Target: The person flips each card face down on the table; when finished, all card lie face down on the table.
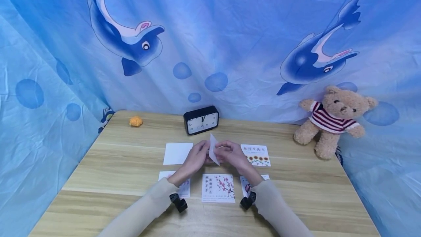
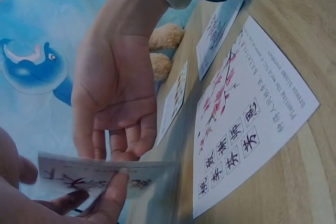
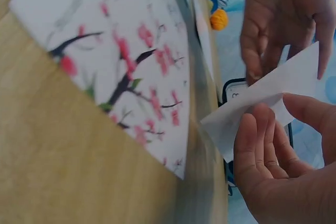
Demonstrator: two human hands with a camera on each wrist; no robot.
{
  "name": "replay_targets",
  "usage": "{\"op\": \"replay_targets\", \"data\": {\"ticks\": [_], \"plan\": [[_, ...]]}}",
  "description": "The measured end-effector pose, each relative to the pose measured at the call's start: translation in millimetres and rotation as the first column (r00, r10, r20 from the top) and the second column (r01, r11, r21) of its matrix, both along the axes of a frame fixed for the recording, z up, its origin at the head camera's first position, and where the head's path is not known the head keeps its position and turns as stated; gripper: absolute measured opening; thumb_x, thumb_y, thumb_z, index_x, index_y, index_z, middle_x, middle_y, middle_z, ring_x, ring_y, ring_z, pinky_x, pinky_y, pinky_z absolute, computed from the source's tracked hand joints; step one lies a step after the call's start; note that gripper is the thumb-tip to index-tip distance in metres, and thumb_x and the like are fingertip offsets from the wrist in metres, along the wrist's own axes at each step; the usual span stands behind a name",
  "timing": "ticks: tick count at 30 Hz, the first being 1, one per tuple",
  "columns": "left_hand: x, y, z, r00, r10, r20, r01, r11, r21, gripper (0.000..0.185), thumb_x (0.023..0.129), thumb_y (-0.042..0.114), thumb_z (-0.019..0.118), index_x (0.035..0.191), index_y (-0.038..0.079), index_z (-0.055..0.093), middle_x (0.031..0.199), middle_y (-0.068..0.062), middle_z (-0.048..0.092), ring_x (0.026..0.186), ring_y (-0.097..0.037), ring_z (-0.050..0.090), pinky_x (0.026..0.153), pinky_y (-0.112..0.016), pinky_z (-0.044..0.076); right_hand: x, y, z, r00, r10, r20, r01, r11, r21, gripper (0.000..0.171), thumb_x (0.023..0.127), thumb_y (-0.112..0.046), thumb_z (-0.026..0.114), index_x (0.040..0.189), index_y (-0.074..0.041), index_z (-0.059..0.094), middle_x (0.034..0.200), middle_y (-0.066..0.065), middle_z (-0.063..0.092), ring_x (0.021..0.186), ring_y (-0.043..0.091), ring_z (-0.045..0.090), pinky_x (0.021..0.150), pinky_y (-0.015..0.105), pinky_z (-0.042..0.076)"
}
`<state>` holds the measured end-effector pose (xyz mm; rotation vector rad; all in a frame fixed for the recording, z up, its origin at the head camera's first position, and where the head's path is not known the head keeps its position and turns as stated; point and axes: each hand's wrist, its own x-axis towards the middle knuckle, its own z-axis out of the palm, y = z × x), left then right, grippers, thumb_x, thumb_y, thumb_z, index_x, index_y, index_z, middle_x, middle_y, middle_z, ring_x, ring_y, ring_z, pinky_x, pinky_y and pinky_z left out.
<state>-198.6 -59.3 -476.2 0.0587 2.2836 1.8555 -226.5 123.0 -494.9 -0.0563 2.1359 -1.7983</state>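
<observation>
Wooden table [image 1: 115, 171], dolphin curtain behind. Both hands, left hand [image 1: 196, 157] & right hand [image 1: 230, 153], pinch white card [image 1: 213, 149] just in front of clock [image 1: 201, 120]. Light fingertip hold; card could slip.

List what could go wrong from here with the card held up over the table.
The card is pinched only at its edges by the left hand and right hand, so it may slip or bend. If dropped, it might land on the plum-blossom card below and knock it askew. The alarm clock stands close behind; a forward reach may bump it.
</observation>
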Motion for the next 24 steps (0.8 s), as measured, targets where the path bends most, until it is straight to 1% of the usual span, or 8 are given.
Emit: {"op": "replay_targets", "data": {"ticks": [3,9,12,15,17,18,21,24], "plan": [[-0.4,-3.0,-1.1,1.000,0.018,-0.022,-0.017,0.999,0.028,0.041,0.114,0.024,0.038,0.140,-0.001,0.058,0.123,-0.024,0.070,0.093,-0.025,0.075,0.082,-0.035,0.066,1.4,-1.8,-2.3,0.999,-0.016,-0.031,0.018,0.998,0.053,0.036,0.094,-0.026,0.077,0.125,-0.008,0.069,0.110,0.011,0.074,0.090,0.016,0.071,0.079,0.030,0.064],[0.4,-9.8,-1.6,0.997,0.041,-0.066,-0.041,0.999,0.003,0.038,0.112,0.019,0.045,0.143,0.000,0.056,0.133,-0.027,0.067,0.102,-0.030,0.075,0.082,-0.036,0.066,4.3,-4.4,-3.0,0.996,-0.073,-0.048,0.079,0.988,0.136,0.042,0.090,-0.029,0.083,0.126,-0.012,0.070,0.119,0.011,0.070,0.102,0.021,0.069,0.081,0.033,0.064],[0.0,-12.8,-3.1,0.994,0.061,-0.090,-0.061,0.998,-0.003,0.035,0.111,0.016,0.048,0.141,0.000,0.057,0.132,-0.025,0.068,0.109,-0.033,0.074,0.083,-0.035,0.066,5.3,-4.8,-2.6,0.994,-0.098,-0.051,0.106,0.976,0.189,0.052,0.087,-0.036,0.085,0.131,-0.014,0.067,0.129,0.012,0.068,0.113,0.027,0.068,0.088,0.039,0.063],[-1.7,-15.6,-4.6,0.990,0.097,-0.102,-0.098,0.995,0.002,0.032,0.108,0.013,0.053,0.138,0.002,0.060,0.128,-0.023,0.070,0.110,-0.033,0.074,0.083,-0.033,0.066,6.5,-4.3,-2.7,0.991,-0.123,-0.042,0.130,0.962,0.239,0.065,0.084,-0.043,0.086,0.138,-0.015,0.063,0.140,0.013,0.064,0.127,0.033,0.064,0.100,0.045,0.059],[-2.6,-17.5,-4.4,0.987,0.117,-0.106,-0.117,0.993,0.006,0.032,0.107,0.011,0.055,0.137,0.003,0.061,0.127,-0.021,0.071,0.110,-0.032,0.074,0.083,-0.033,0.066,6.9,-3.6,-3.1,0.989,-0.142,-0.038,0.147,0.955,0.258,0.072,0.082,-0.047,0.087,0.141,-0.014,0.061,0.144,0.015,0.062,0.131,0.035,0.062,0.105,0.047,0.057],[-2.9,-18.3,-4.1,0.987,0.124,-0.107,-0.124,0.992,0.012,0.032,0.106,0.010,0.056,0.137,0.003,0.061,0.126,-0.022,0.071,0.108,-0.032,0.074,0.082,-0.033,0.066,6.9,-3.2,-3.0,0.988,-0.152,-0.033,0.155,0.954,0.258,0.075,0.082,-0.048,0.087,0.143,-0.014,0.059,0.145,0.015,0.061,0.132,0.036,0.061,0.106,0.048,0.056],[-3.0,-20.7,-3.0,0.984,0.136,-0.113,-0.135,0.991,0.016,0.033,0.104,0.007,0.059,0.137,0.004,0.061,0.125,-0.021,0.070,0.105,-0.031,0.075,0.082,-0.034,0.066,6.4,-2.8,-2.3,0.985,-0.169,-0.039,0.173,0.949,0.264,0.081,0.080,-0.047,0.089,0.145,-0.012,0.057,0.142,0.017,0.062,0.127,0.035,0.064,0.099,0.044,0.060],[-3.5,-23.3,-3.7,0.985,0.141,-0.098,-0.139,0.990,0.026,0.035,0.102,0.005,0.061,0.137,0.006,0.061,0.126,-0.021,0.070,0.104,-0.031,0.076,0.082,-0.035,0.066,5.2,-3.1,-2.0,0.982,-0.186,-0.044,0.191,0.941,0.278,0.079,0.080,-0.042,0.089,0.145,-0.011,0.057,0.137,0.016,0.064,0.120,0.032,0.067,0.093,0.039,0.061]]}}
